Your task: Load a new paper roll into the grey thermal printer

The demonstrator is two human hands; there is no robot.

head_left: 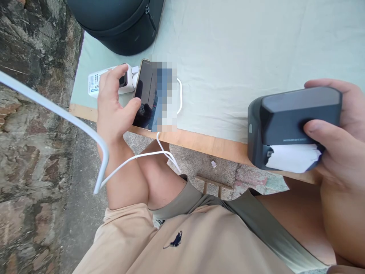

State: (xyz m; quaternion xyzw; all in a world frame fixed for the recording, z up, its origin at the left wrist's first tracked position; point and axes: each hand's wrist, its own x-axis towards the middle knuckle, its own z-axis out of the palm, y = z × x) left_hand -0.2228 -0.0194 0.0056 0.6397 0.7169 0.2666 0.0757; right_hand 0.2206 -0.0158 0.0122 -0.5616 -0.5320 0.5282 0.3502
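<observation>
My right hand (342, 125) grips a dark grey label printer (296, 110) at the table's front edge, thumb on top and fingers round the far side. A torn-edged piece of white paper (293, 158) shows at the printer's front. On the left, my left hand (114, 102) is open, thumb and fingers apart. Its thumb overlaps the left edge of a phone (146, 95), whose screen is lit and partly pixelated. The fingers of that hand lie over a white power bank (95, 82) with a small dark display; whether they press on it I cannot tell.
A black zippered case (122, 26) stands at the back left of the cloth-covered table (228, 45). White cables (137, 155) run past my left forearm and the wooden edge. A stone wall (28, 160) rises on the left. Below is a small wooden stool (213, 182).
</observation>
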